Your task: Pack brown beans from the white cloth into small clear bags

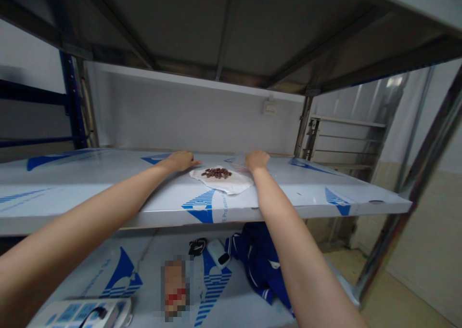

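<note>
Nearest, two bare forearms come in from the lower left and lower right; an upper shelf [191, 24] with dark underside fills the top of the frame. Lower shelf [144, 299], bottom of the frame: white box [68, 313] with blue labels and a black cable, lower left; a brown object [175, 289], pixelated, just right of it; blue garment [256, 265] with white stripes, lower centre-right, partly behind the right forearm; pale handset [215, 251] with a black oval end, bottom centre; black cord [197, 246] bunched beside it.

Mid-frame: shelf [314, 186] in blue-printed protective film. White sheet [236, 182], cloth or paper, lies near its front edge, centre. Brown bean-like pieces [216, 173] heaped on the sheet's far left part. Left hand [181, 160] just left of the sheet, thumb toward it, fingers bent. Right hand [257, 159] beyond the sheet's right end, fingers curled down. Cannot tell whether either grips anything; fingertips hidden.

Farther: pale wall [202, 111], with switch [269, 108] right of centre; blue post [72, 101] upper left; metal rack [346, 142] right.
</note>
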A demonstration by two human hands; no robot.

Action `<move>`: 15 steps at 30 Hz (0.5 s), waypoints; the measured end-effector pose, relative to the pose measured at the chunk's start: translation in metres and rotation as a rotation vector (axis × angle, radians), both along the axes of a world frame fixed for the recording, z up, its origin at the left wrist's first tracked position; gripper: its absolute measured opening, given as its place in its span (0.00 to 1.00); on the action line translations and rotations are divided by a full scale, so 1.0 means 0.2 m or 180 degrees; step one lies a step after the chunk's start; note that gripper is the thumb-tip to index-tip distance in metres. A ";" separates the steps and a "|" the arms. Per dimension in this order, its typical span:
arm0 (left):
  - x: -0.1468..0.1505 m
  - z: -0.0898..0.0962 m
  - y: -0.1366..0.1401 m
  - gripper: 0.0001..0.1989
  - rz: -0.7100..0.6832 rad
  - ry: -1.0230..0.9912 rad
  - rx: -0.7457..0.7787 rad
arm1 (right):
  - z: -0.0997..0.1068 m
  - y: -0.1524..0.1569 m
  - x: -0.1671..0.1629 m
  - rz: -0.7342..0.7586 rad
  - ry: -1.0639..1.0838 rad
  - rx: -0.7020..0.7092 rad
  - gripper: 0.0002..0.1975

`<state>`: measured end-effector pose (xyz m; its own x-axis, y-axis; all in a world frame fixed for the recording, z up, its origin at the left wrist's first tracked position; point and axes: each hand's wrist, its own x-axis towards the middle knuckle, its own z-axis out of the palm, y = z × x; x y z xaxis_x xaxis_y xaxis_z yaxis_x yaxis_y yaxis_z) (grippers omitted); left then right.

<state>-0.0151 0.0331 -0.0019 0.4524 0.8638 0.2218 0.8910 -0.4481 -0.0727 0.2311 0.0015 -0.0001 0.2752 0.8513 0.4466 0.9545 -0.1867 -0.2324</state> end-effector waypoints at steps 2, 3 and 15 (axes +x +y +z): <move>0.04 0.00 -0.03 0.24 0.0114 0.0180 0.0142 | 0.01 -0.04 -0.01 -0.0388 -0.0081 0.0031 0.14; 0.05 0.00 -0.03 0.21 0.0165 0.0278 0.0244 | 0.01 -0.05 -0.02 -0.0488 -0.0120 0.0085 0.15; -0.01 0.04 -0.06 0.14 0.0506 0.0347 0.0555 | 0.02 -0.06 -0.08 -0.0130 -0.0264 0.0622 0.18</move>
